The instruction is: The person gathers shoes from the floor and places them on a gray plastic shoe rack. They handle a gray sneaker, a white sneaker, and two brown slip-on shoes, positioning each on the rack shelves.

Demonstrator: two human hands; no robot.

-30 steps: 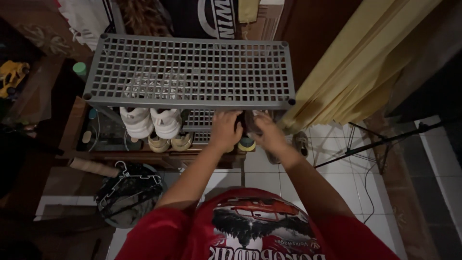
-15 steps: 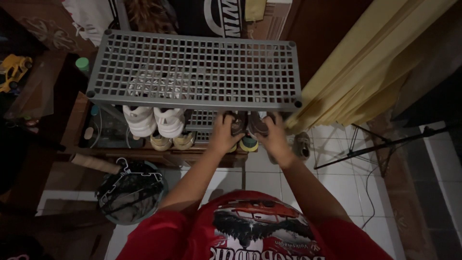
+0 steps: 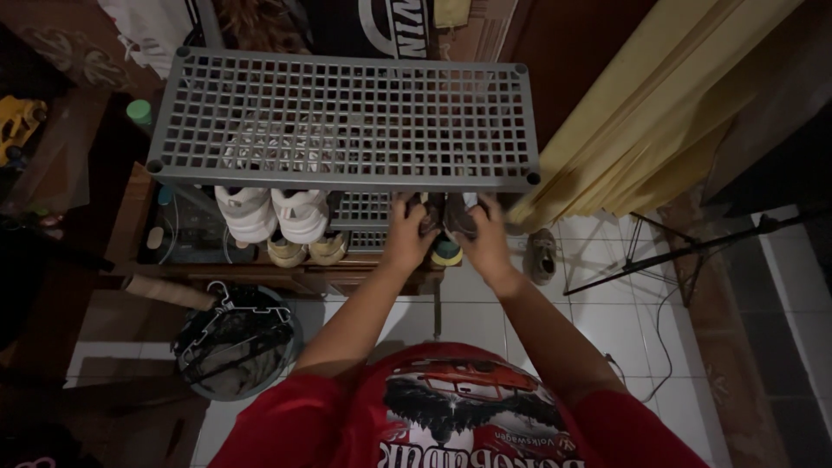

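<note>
On the far left stands a dark wooden cabinet (image 3: 52, 173), and on the floor before it lies a round basket with clothes hangers (image 3: 234, 342). Next comes the grey plastic shoe rack (image 3: 347, 117) with its grid top. Under the top shelf, on the left side, sits a pair of white sneakers (image 3: 273, 212), and one level lower a pair of pale yellow-soled shoes (image 3: 303, 251) shows its toes.

In the middle, the person leans over the rack with both arms stretched out. The left hand (image 3: 407, 234) is closed around the left one of a pair of dark shoes (image 3: 444, 217), and the right hand (image 3: 485, 243) grips the other one. The pair is at the front edge of the second shelf, just under the right part of the grid top, half inside. Below it another shoe with a teal-and-yellow toe (image 3: 446, 254) looks out.

I think the good way here is to keep both shoes level and side by side, and to slide them straight in, with knuckles low, so the fingers do not hit the edge of the top shelf. The white sneakers are just beside, so the dark pair should stay to the right of them.

On the right, a single grey shoe (image 3: 542, 256) lies on the white floor tiles (image 3: 607, 321), near a yellow curtain (image 3: 659, 113) and a thin black stand (image 3: 693, 251).
</note>
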